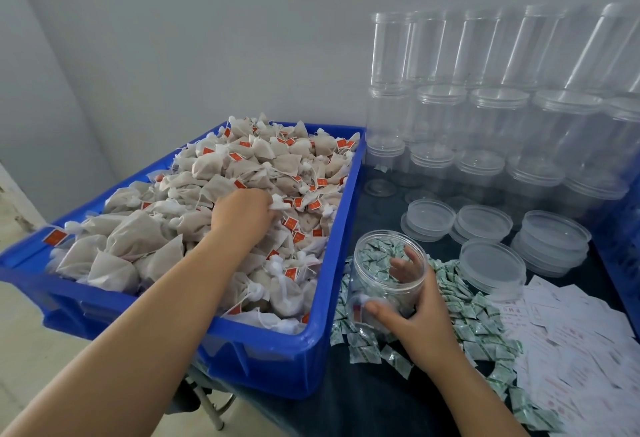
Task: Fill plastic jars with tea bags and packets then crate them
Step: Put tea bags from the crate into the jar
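A blue crate (pixel 332 263) on the left is heaped with beige tea bags (pixel 242 166) that carry red tags. My left hand (pixel 242 215) reaches into the heap, fingers closed on the white knotted top of a tea bag (pixel 278 203). My right hand (pixel 415 315) grips a clear plastic jar (pixel 388 277) that stands open on a pile of small green-and-white packets (pixel 478 329). The jar looks mostly empty, with packets seen through its wall.
Stacks of empty clear jars (pixel 485 118) fill the back right against the wall. Clear lids (pixel 491 263) lie in front of them. White paper slips (pixel 571 350) are spread at the right. The dark table (pixel 363 402) ends just past the crate's left side.
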Demonstrator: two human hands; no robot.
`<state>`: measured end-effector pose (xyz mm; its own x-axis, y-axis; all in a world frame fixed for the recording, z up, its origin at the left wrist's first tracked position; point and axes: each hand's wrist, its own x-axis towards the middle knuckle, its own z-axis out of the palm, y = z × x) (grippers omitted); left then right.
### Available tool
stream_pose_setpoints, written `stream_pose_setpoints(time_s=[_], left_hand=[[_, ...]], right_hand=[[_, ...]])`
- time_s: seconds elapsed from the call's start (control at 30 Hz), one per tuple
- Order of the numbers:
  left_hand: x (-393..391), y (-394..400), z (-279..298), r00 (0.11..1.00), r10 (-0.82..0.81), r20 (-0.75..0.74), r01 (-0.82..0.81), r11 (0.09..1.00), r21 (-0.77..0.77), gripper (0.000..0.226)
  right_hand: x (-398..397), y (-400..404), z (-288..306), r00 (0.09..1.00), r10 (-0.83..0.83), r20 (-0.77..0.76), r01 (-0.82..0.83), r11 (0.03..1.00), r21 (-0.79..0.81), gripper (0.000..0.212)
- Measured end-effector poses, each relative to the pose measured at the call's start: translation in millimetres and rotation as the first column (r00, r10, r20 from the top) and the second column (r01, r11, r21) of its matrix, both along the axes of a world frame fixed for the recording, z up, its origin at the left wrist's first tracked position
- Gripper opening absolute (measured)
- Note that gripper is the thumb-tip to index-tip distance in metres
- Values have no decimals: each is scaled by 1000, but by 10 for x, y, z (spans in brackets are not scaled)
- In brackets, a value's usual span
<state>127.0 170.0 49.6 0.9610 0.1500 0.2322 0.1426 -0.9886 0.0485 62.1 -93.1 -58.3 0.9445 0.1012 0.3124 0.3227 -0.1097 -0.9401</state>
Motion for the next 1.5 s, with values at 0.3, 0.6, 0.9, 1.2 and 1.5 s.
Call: stream_pose_setpoints(time_s=[0.3,0.6,0.9,1.2,1.5], left_hand=[[-54,-31,151,981,-94,172,146,935,-323,25],[-194,-362,582,954,-260,152,301,829,-471,29],[-349,-969,755,857,-490,162,489,671,-557,15],[-354,-1243,494,791,-611,22,548,692,-470,6],[-408,-1283,310,749,-662,-26,625,719,-304,14]], right_hand=[[3,8,5,1000,6,-14,-5,1000,16,84],[6,7,1,999,43,-23,-42,997,60,82],[3,6,0,998,52,-31,-51,998,46,82],[28,18,8,997,69,-24,-67,995,77,73],[29,2,20,996,83,-28,-80,993,85,65]])
